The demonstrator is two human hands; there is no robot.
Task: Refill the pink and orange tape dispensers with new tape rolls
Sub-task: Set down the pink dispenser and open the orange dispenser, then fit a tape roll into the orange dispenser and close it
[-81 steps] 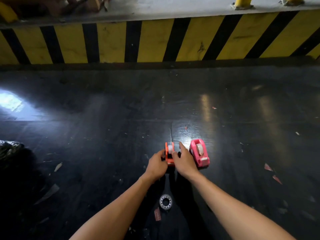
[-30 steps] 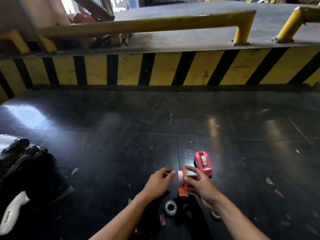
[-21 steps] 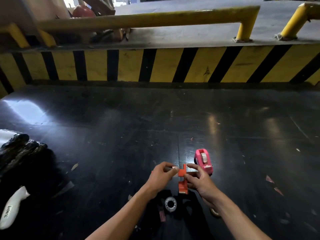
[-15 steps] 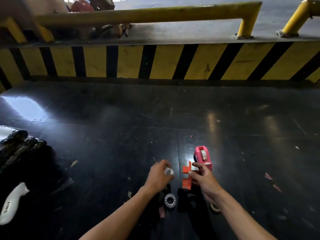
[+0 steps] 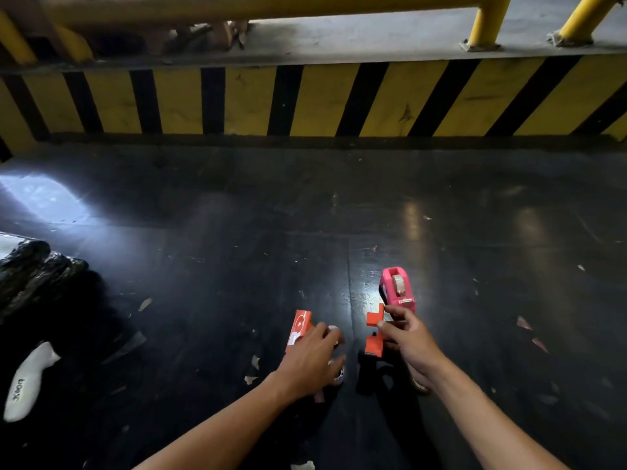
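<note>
The orange tape dispenser is apart in two pieces above a dark glossy floor. My right hand grips the orange dispenser body. My left hand is closed on a flat orange piece with white marks, and a small whitish roll shows at its fingertips. The pink tape dispenser stands on the floor just beyond my right hand, a roll in it. A tape roll lies on the floor, mostly hidden under my left hand. Another ring peeks out under my right wrist.
A yellow-and-black striped kerb with a yellow rail closes off the far side. A black plastic bag and a white object lie at the left. Paper scraps litter the floor around my hands.
The orange dispenser has come apart: my left hand has moved left with an orange piece, while my right hand keeps the body. The view has tilted down slightly.
</note>
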